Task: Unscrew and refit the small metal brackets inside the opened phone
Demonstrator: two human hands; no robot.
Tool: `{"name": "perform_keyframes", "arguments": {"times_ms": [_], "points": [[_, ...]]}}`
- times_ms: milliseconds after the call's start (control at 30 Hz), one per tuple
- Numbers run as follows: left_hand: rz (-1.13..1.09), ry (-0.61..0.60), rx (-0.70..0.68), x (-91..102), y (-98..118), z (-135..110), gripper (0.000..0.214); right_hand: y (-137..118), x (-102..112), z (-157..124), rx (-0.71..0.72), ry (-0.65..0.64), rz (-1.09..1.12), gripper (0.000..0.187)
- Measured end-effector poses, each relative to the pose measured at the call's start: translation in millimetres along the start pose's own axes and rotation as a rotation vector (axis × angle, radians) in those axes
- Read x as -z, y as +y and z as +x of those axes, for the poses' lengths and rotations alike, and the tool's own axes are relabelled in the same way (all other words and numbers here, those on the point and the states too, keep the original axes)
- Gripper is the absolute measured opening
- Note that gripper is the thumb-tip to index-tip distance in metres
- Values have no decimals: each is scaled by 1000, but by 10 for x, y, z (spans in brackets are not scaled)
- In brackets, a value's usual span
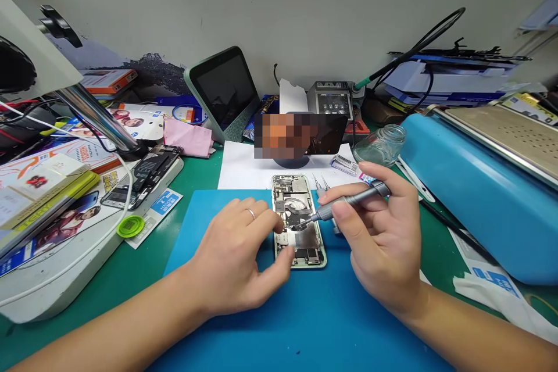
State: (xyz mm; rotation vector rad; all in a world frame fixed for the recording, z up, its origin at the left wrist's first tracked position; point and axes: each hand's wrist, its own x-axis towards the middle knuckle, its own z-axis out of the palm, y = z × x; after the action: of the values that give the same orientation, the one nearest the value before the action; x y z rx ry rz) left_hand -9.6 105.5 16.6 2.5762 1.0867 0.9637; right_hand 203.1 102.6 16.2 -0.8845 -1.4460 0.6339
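An opened smartphone (307,238) lies on the blue mat (261,337), its circuit board and inner parts bare. My right hand (383,238) grips a grey screwdriver (344,200) between thumb and fingers, slanted down to the left. Its tip is over the middle of the phone; whether it touches a screw is too small to tell. At the phone's left edge rests my left hand (244,250), a ring on one finger, thumb and index finger apart with nothing between them. More thin-tipped drivers (320,186) lie just right of the phone, partly behind my right hand.
Another opened phone (146,177) and a green cap (131,225) are at left, near the microscope post (102,110). Behind stand a tablet-like display (224,87), a propped phone with a blurred screen (326,135) and a glass jar (381,145). A blue machine (471,197) borders the right.
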Motion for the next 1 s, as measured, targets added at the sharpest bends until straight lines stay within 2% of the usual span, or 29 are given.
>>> {"name": "perform_keyframes", "arguments": {"times_ms": [100,333,633,1000], "points": [[13,43,16,3,-10,11,7,-6,1,-2,0,-3,12,40],[3,76,-79,-25,-46,3,18,-29,3,-1,20,-19,17,37],[32,159,-123,-40,-60,13,16,-19,-26,17,-23,-1,20,37],[27,168,-144,-60,-89,42,11,-28,-19,23,-50,16,8,37]]}}
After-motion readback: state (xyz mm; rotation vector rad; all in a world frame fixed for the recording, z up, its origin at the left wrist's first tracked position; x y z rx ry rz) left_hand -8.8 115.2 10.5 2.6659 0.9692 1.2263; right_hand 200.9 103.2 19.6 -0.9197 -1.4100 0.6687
